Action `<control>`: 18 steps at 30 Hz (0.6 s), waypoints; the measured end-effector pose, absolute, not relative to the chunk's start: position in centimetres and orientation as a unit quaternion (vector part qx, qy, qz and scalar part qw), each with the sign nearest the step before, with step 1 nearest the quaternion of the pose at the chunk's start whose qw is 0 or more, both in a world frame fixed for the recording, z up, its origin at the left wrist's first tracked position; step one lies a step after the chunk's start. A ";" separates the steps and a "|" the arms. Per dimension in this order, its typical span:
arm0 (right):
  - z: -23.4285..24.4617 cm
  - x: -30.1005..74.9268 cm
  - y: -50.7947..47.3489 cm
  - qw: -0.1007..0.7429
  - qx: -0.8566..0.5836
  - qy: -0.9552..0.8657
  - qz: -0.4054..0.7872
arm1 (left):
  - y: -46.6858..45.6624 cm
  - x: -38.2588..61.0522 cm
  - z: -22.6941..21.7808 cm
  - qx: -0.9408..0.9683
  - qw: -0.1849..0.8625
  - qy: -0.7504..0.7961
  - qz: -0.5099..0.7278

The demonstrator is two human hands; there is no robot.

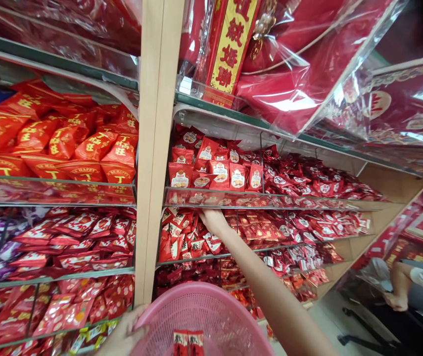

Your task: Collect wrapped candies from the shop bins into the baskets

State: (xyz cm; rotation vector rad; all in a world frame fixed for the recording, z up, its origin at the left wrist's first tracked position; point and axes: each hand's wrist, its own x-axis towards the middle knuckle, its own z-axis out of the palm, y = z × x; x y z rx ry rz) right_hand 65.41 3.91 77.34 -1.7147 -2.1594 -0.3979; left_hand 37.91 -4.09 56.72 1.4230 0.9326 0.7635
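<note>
My left hand point(127, 330) is closed on the rim of a pink plastic basket point(192, 301) at the bottom of the head view. Inside the basket lie two small red and cream packets point(188, 342) with dark lettering. My right hand point(213, 220) reaches into a shelf compartment of red candy packets point(176, 242) printed with black characters. Its fingers are hidden in the shadow under the shelf above, so what they touch or hold does not show.
Shelves of red packets point(218, 173) fill the wall, with clear front lips point(270, 200) and a wooden upright point(152, 148) between bays. Orange-red packets point(96, 143) sit at the left. Wrapped red goods point(281, 89) overhang above. Another person's hand point(397, 300) and a chair base point(359, 329) are at right.
</note>
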 end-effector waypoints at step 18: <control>68.3 65.1 -12.8 0.149 -0.539 -0.827 -0.054 | -5.3 38.5 59.4 0.602 0.617 0.413 0.296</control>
